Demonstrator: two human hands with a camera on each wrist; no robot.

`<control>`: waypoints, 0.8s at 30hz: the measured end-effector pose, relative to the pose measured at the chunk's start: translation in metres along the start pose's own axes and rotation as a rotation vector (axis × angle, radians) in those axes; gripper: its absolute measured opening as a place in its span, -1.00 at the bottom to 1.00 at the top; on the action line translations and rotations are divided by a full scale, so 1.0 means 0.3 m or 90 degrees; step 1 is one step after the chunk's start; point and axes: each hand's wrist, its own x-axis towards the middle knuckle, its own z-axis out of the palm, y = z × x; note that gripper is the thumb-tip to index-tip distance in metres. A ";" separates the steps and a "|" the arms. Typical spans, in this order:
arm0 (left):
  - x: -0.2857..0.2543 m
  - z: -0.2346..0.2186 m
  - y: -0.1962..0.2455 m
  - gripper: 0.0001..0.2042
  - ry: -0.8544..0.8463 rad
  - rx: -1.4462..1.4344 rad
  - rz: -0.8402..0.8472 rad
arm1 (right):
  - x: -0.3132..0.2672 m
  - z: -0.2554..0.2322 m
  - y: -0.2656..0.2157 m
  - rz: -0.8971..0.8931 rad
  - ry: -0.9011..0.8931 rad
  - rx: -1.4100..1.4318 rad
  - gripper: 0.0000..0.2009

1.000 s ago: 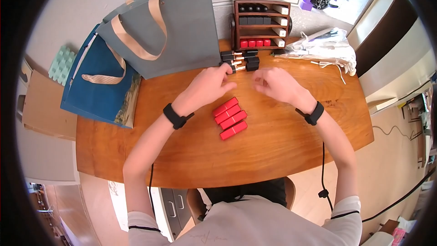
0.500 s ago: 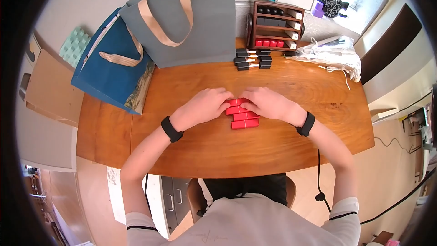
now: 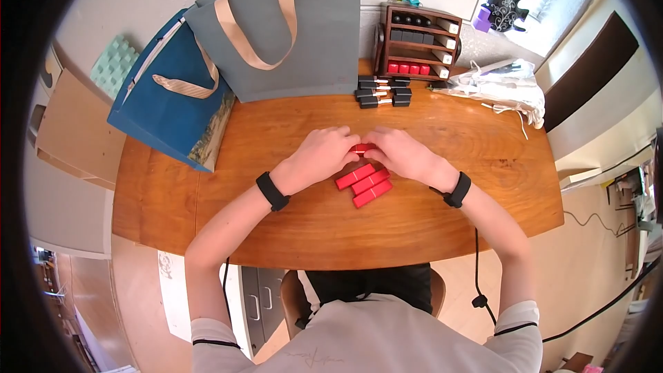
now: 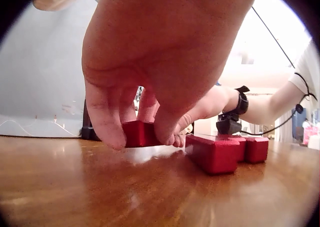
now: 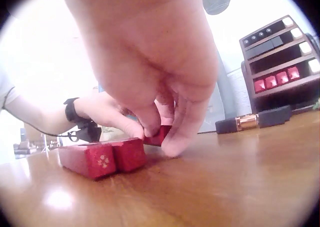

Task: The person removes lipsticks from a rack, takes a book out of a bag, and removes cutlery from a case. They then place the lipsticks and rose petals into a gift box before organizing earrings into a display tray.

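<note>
A closed red lipstick tube [image 3: 362,150] is pinched at its two ends between both hands, low over the wooden table. My left hand [image 3: 323,155] holds one end with thumb and fingers, and in the left wrist view the tube's red end [image 4: 140,134] shows between them. At the other end my right hand [image 3: 399,155] grips it between thumb and fingers, covering much of it. Just nearer to me, three more red lipstick tubes [image 3: 371,181] lie slanted side by side on the table. The right wrist view shows two of their ends [image 5: 95,159] beside my right thumb.
Several uncapped black lipsticks [image 3: 373,103] lie at the back, before a brown wooden rack [image 3: 419,52] with red and black tubes on its shelves. A grey paper bag [image 3: 318,41] and a blue bag [image 3: 155,121] stand left. A clear plastic bundle [image 3: 507,86] lies right.
Both hands came from beside the black lipsticks toward me to the red tubes. They took hold of the farthest red tube, which is now apart from the other three.
</note>
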 end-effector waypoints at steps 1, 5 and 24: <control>0.002 0.000 -0.003 -0.76 0.006 0.001 0.003 | 0.001 -0.003 0.004 0.003 -0.007 -0.016 -0.80; 0.005 0.002 -0.015 -0.75 0.022 -0.033 0.022 | 0.000 -0.051 0.034 -0.033 -0.045 0.019 -0.76; 0.060 -0.051 -0.113 -0.77 0.047 -0.037 -0.100 | -0.066 -0.159 0.331 0.058 0.163 -0.118 -0.65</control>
